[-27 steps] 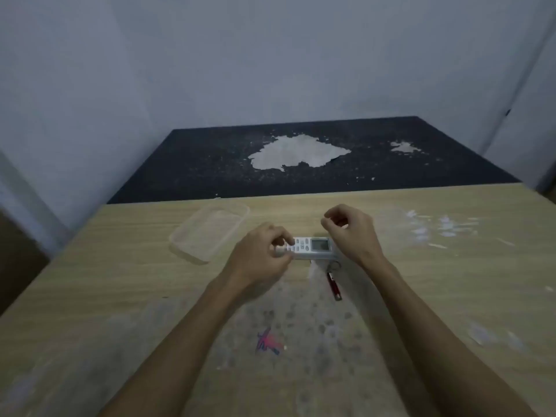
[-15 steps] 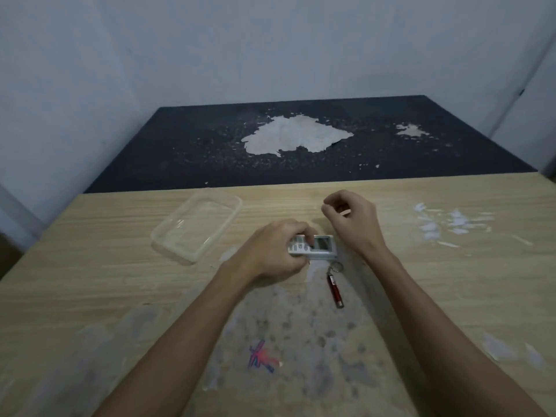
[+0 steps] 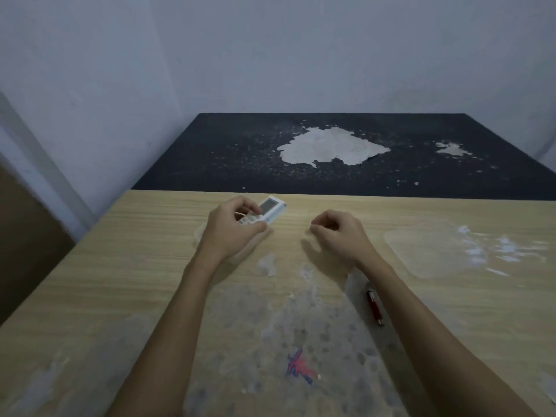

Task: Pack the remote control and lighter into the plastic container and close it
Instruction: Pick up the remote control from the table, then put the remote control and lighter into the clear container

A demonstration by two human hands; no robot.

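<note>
My left hand (image 3: 233, 233) grips the white remote control (image 3: 272, 209) by its button end and holds it tilted, display end pointing away. Below this hand lies the clear plastic container (image 3: 198, 237), mostly hidden, with only a faint rim showing at the left. My right hand (image 3: 341, 236) hovers over the table to the right with curled fingers and nothing in it. The red lighter (image 3: 374, 308) lies on the table beside my right forearm. A clear flat lid (image 3: 436, 254) rests on the table at the right.
The wooden table (image 3: 135, 281) has worn whitish patches and a red-blue scribble (image 3: 299, 367) near me. Behind it is a black surface (image 3: 240, 152) with peeled pale spots, against a white wall. White smears mark the table at the far right.
My left hand has lifted the remote off the table and carried it left, over the container. My right hand let go of the remote. The view shifted left.
</note>
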